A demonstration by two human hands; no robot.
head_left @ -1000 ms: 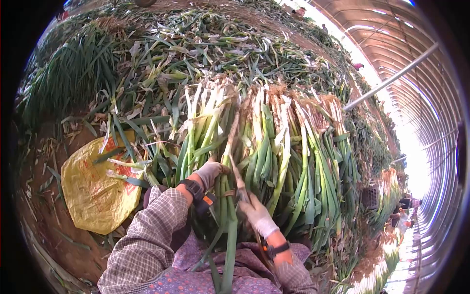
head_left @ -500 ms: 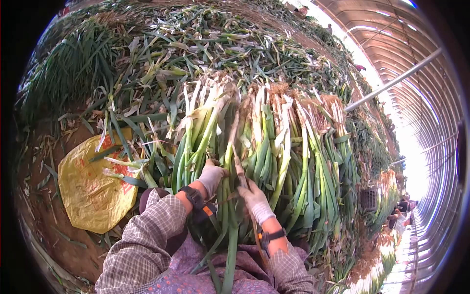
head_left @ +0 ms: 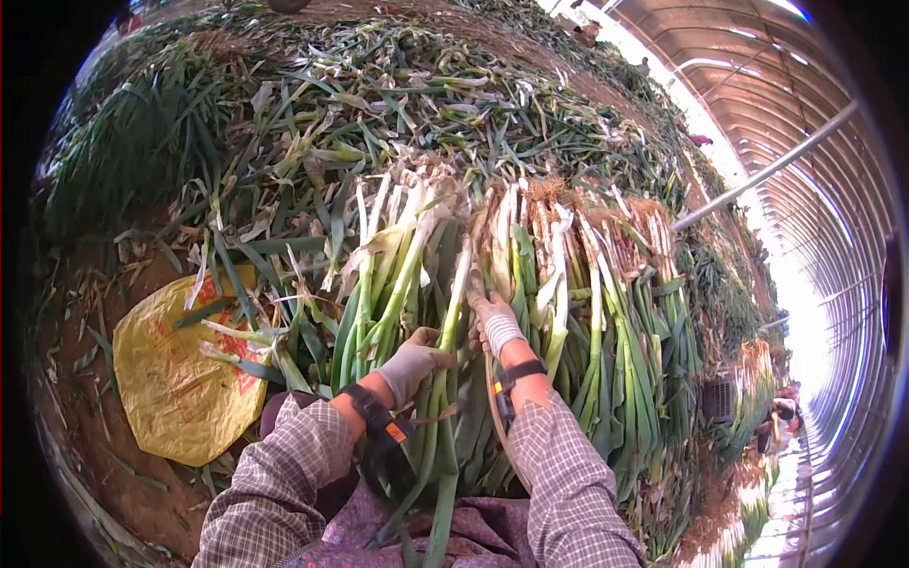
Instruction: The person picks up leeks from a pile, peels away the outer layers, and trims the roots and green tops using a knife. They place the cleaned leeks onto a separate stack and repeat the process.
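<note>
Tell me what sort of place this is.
Most likely a farm greenhouse tunnel at harvest: an arched, ribbed roof overhead, green onions stacked in bundles on bare soil, and people far down the row. The left hand grips one stalk.

A farm greenhouse tunnel: arched plastic roof [head_left: 833, 180] on metal hoops, bare soil floor [head_left: 85, 293], heaps of harvested green onions [head_left: 568, 312], trimmed leaves [head_left: 379, 104] strewn everywhere.

Both gloved pale grey-white, my left hand [head_left: 414, 360] and right hand [head_left: 494, 322]. Sleeves [head_left: 284, 473] in brown-and-cream check, apron [head_left: 473, 530] purple with a flower print. Leeks [head_left: 559, 312] white at the stalk, green in the leaf. Sack [head_left: 180, 369] yellow, printed red.
</note>
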